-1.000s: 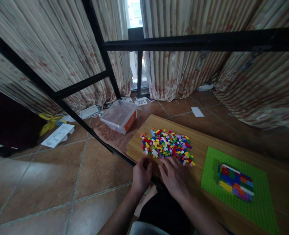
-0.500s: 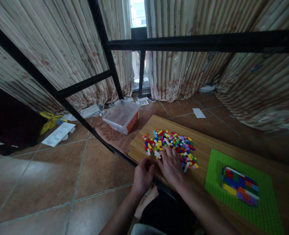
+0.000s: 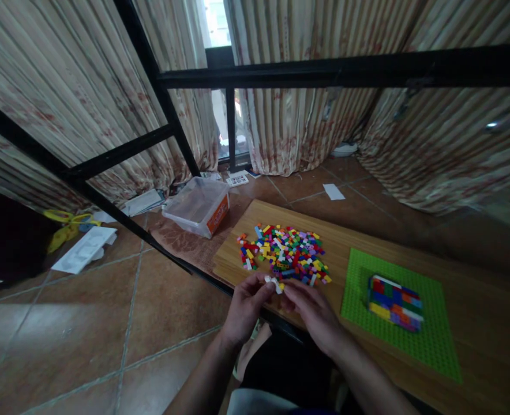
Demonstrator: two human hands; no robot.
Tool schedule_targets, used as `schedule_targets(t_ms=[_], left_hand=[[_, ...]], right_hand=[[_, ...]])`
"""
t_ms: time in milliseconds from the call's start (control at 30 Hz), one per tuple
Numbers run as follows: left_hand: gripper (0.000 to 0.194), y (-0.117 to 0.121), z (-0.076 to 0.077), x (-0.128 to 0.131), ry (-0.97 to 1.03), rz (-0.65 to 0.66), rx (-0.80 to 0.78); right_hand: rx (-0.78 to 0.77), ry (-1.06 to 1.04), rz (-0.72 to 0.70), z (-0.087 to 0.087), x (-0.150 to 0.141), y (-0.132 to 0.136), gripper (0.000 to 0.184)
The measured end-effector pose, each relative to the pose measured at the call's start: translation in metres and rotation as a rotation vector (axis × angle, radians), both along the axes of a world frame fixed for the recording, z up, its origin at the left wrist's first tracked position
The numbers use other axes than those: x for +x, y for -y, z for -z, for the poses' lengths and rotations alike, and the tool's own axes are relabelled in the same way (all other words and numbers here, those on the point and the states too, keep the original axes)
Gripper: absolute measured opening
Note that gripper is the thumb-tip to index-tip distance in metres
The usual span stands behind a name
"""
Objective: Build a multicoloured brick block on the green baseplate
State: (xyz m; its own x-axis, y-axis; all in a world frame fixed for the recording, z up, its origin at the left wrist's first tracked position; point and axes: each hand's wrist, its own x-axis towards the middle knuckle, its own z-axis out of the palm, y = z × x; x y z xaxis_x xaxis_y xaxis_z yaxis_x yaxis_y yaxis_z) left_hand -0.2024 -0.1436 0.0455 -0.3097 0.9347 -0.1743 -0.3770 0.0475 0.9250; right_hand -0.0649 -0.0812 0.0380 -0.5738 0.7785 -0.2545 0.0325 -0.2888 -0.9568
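A person's two bare hands meet over the near edge of a long, light-brown wooden table. The left hand is pinched, thumb and finger together, on a small white plastic building piece, which lies between the two hands, its long axis seeming to slant from upper left down to the right. At its right end, a tiny yellow plastic brick sits by the fingertips of the right hand; whether those fingers grip it or merely touch it, I cannot tell. Just beyond both hands spreads a loose heap of small multicoloured plastic bricks. Off to the right, nearer the right hand, a flat green studded plastic baseplate bears a low, roughly rectangular block of multicoloured bricks, well apart from the white piece.
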Motion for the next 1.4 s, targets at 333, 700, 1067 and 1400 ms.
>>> schedule_targets(t_ms=[333, 700, 1067, 1400], left_hand=[[0.028, 0.003, 0.003, 0.033, -0.148, -0.018, -0.104], [0.026, 0.001, 0.024, 0.054, -0.133, -0.056, -0.187], [0.030, -0.002, 0.015, 0.050, 0.030, -0.081, -0.184], [0.024, 0.006, 0.013, 0.061, -0.108, -0.033, -0.167]], right_hand=[[0.340, 0.218, 0.082, 0.005, 0.018, 0.008, 0.032], [0.630, 0.450, 0.325, 0.035, 0.049, -0.003, 0.029], [0.726, 0.602, 0.266, 0.034, 0.047, -0.021, 0.034], [0.511, 0.338, 0.119, 0.016, 0.046, 0.023, 0.026]])
